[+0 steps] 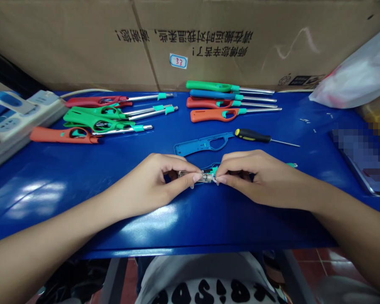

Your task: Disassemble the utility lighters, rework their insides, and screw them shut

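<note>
- On the far left I see a white power strip (11, 122) lying at a slant along the table's edge.
- Next to it are handled lighters with silver rods pointing right: an orange lighter (63, 135) nearest me, green lighters (98, 118) behind it, and a red lighter (95, 101) at the back.
- Near the centre, my left hand (161, 177) pinches a clear tube (205, 177) between thumb and forefinger.
- The tube is small, see-through and shiny, partly covered by those fingertips. It sits above the blue table (209, 223), between my two hands, passing through the left pinch and coming out on its right side.
- Its long axis runs left to right, dipping slightly to the right; the left end points into the left hand's hollow, the right end towards the other hand.
- A teal part (214, 170) lies just beside the tube's right end.
- Beyond the hands rests a blue handle half (202, 145), its hollow inner side showing.
- My right hand (256, 179) has thumb and forefinger drawn close at the teal part; I cannot tell what they grip.
- Further right, a black-and-yellow screwdriver (253, 135) points its shaft right, near small metal pieces (305, 120).
</note>
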Tool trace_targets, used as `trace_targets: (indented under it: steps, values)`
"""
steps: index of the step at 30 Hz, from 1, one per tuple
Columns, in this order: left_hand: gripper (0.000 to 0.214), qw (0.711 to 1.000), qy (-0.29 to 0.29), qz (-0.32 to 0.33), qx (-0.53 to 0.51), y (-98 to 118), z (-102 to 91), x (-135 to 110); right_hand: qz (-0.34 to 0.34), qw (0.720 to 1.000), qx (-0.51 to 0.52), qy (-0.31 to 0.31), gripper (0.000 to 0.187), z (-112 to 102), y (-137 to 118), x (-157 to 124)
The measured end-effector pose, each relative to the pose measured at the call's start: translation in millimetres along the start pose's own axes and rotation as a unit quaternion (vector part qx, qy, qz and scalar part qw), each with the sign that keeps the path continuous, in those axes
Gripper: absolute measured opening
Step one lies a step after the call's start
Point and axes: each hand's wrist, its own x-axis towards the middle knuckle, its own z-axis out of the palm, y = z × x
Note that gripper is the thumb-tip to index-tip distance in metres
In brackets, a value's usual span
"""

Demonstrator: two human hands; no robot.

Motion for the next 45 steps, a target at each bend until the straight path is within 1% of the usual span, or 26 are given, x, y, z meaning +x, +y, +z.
trace_targets:
  steps: [13,19,22,26,33,38,45]
  values:
    - [0.022,1.000,0.001,0.007,0.016,0.0,3.1,-0.3,-0.012,1.000,0.000,0.002,0.017,2.3,3.5,-0.1]
    - [0.022,1.000,0.008,-0.005,0.008,1.3,3.4,0.9,0.026,1.000,0.010,0.001,0.021,0.8,0.2,1.5]
    - [0.022,1.000,0.008,-0.015,0.008,2.1,3.3,0.7,0.030,1.000,0.010,-0.001,0.017,0.2,-0.2,1.5]
    - [0.022,1.000,0.004,-0.024,0.006,2.4,3.1,0.4,0.024,1.000,-0.004,0.010,0.014,2.2,2.0,0.6]
    - [0.022,1.000,0.009,-0.025,-0.004,0.0,2.1,2.1,0.044,0.998,0.023,0.032,0.011,2.0,1.3,-0.6]
    - [0.023,1.000,0.015,-0.011,0.000,-2.6,2.4,2.0,0.038,0.998,0.010,0.053,0.015,1.9,-2.0,1.2]
    - [0.023,1.000,0.022,0.004,0.016,-2.8,4.9,1.7,0.030,0.997,0.031,0.063,0.014,4.7,1.6,2.7]
